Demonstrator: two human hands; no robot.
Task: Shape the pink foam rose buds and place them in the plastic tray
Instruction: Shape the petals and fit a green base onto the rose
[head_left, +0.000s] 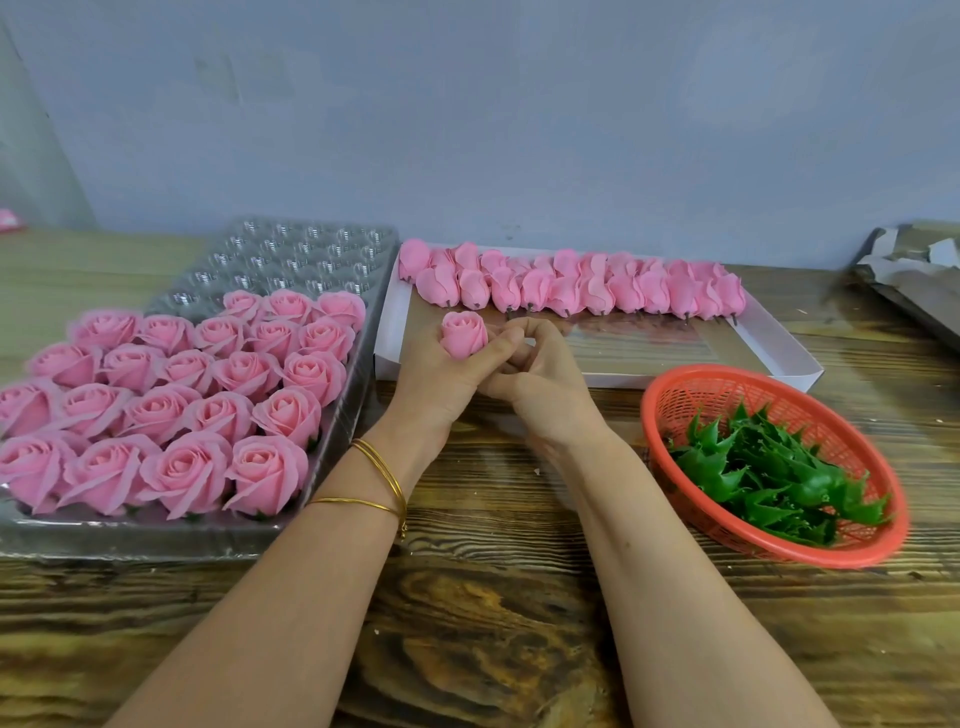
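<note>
My left hand grips a closed pink foam rose bud from below, holding it upright above the table. My right hand lies against the left with its fingers curled beside the bud's base; whether it holds anything is hidden. The clear plastic tray at the left holds several opened pink roses in rows, with its far cells bare. A row of unshaped pink buds lies along the far side of a white box lid.
A red mesh basket with several green plastic calyxes sits at the right. Crumpled grey cardboard lies at the far right. The wooden table runs to a grey wall behind.
</note>
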